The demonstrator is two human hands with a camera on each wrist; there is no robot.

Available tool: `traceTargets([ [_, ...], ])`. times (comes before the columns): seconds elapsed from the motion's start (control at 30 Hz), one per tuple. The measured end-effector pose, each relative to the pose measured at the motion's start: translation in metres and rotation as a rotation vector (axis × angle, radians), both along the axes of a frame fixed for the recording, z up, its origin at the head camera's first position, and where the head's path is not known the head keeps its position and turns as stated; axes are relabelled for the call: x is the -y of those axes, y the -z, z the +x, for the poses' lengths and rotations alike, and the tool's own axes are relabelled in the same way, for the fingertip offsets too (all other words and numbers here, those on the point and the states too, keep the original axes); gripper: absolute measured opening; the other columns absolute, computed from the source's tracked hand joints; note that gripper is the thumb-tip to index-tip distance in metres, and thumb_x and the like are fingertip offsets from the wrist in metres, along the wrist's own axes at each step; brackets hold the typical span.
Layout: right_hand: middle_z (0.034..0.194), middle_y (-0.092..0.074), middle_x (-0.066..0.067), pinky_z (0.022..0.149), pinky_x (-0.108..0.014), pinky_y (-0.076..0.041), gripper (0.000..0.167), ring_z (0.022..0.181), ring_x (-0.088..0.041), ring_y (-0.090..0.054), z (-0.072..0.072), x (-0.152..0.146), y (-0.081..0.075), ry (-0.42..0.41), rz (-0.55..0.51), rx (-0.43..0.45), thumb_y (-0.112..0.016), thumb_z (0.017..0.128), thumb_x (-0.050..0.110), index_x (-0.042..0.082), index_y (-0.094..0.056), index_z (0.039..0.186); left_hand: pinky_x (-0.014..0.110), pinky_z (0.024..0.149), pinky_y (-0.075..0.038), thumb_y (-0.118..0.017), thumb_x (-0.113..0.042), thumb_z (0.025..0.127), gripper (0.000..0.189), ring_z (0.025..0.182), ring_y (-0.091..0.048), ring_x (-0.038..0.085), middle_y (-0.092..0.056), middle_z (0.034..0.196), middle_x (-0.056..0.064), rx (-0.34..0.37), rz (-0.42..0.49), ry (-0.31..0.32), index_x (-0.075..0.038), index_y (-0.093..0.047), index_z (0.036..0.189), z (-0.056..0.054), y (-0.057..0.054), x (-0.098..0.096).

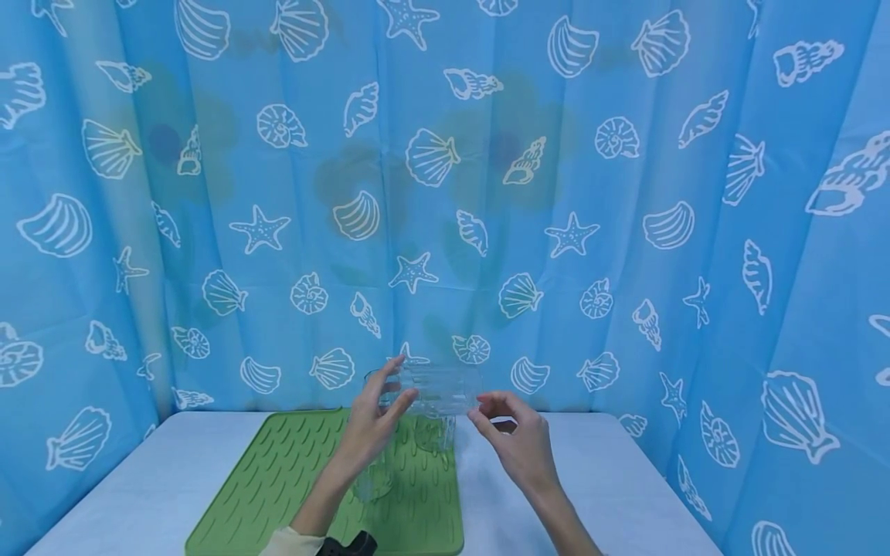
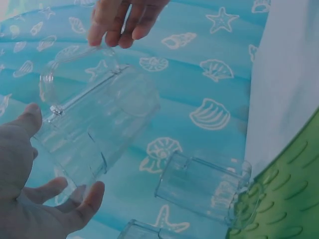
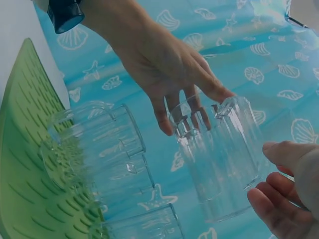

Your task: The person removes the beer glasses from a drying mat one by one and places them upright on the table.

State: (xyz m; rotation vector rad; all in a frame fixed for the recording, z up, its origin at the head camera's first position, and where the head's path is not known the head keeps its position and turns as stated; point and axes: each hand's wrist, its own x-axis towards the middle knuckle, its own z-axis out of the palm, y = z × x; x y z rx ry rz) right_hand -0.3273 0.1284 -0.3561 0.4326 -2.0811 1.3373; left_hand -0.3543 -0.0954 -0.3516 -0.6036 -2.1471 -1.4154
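My left sleeve and dark wrist device sit nearest, at the bottom edge. At lower centre I hold a clear mug sideways, my left hand curled round one end, probably to steady it; my right hand is at the other, gripping or not I cannot tell. Below, other clear mugs rest on a ridged green mat, likely against slipping.

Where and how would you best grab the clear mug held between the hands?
Probably by the handle of the mug, coming from the upper left in the left wrist view: the handle loops out that way, leaving a gap to hook through.
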Motion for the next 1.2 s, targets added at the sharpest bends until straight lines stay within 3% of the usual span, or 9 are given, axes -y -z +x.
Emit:
traceTargets([
  [0.23, 0.098, -0.070, 0.007, 0.077, -0.027, -0.060, 0.022, 0.089, -0.011, -0.068, 0.0006, 0.0005, 0.0021, -0.033, 0.154, -0.178, -0.079, 0.084, 0.022, 0.019, -0.072, 0.104, 0.025, 0.078, -0.055, -0.060, -0.030, 0.098, 0.055, 0.117, -0.059, 0.032, -0.048, 0.146, 0.012, -0.077, -0.052, 0.000, -0.027, -0.042, 0.149, -0.0022, 0.0017, 0.0002],
  [0.4, 0.099, -0.072, 0.002, 0.079, -0.025, -0.059, 0.029, 0.089, -0.008, -0.068, -0.0003, 0.0017, 0.0056, -0.053, 0.245, -0.258, -0.080, 0.082, 0.017, 0.015, -0.073, 0.110, 0.021, 0.072, -0.052, -0.062, -0.029, 0.097, 0.053, 0.113, -0.057, 0.032, -0.050, 0.143, 0.013, -0.109, -0.079, 0.007, -0.027, -0.045, 0.148, -0.0019, 0.0029, -0.0018],
  [0.63, 0.098, -0.071, 0.000, 0.075, -0.027, -0.060, 0.029, 0.083, -0.012, -0.069, 0.0029, 0.0052, 0.0070, -0.203, 0.321, -0.258, -0.079, 0.082, 0.010, 0.013, -0.073, 0.110, 0.020, 0.065, -0.048, -0.061, -0.030, 0.098, 0.052, 0.107, -0.056, 0.030, -0.052, 0.138, 0.012, -0.116, -0.133, 0.015, -0.026, -0.046, 0.147, -0.0009, 0.0053, -0.0042],
  [0.9, 0.096, -0.071, 0.003, 0.072, -0.024, -0.059, 0.028, 0.082, -0.006, -0.068, 0.0047, 0.0065, 0.0065, -0.269, 0.404, -0.229, -0.075, 0.085, 0.008, 0.014, -0.073, 0.112, 0.020, 0.063, -0.047, -0.061, -0.030, 0.098, 0.050, 0.098, -0.053, 0.017, -0.051, 0.140, 0.014, -0.107, -0.169, 0.012, -0.028, -0.047, 0.146, 0.0003, 0.0058, -0.0053],
  [1.2, 0.098, -0.070, 0.003, 0.071, -0.019, -0.057, 0.021, 0.081, -0.004, -0.067, 0.0055, 0.0064, 0.0061, -0.284, 0.417, -0.201, -0.073, 0.087, 0.009, 0.015, -0.073, 0.106, 0.022, 0.070, -0.048, -0.060, -0.030, 0.099, 0.050, 0.112, -0.056, 0.031, -0.049, 0.143, 0.015, -0.101, -0.177, 0.024, -0.025, -0.047, 0.147, 0.0011, 0.0054, -0.0059],
])
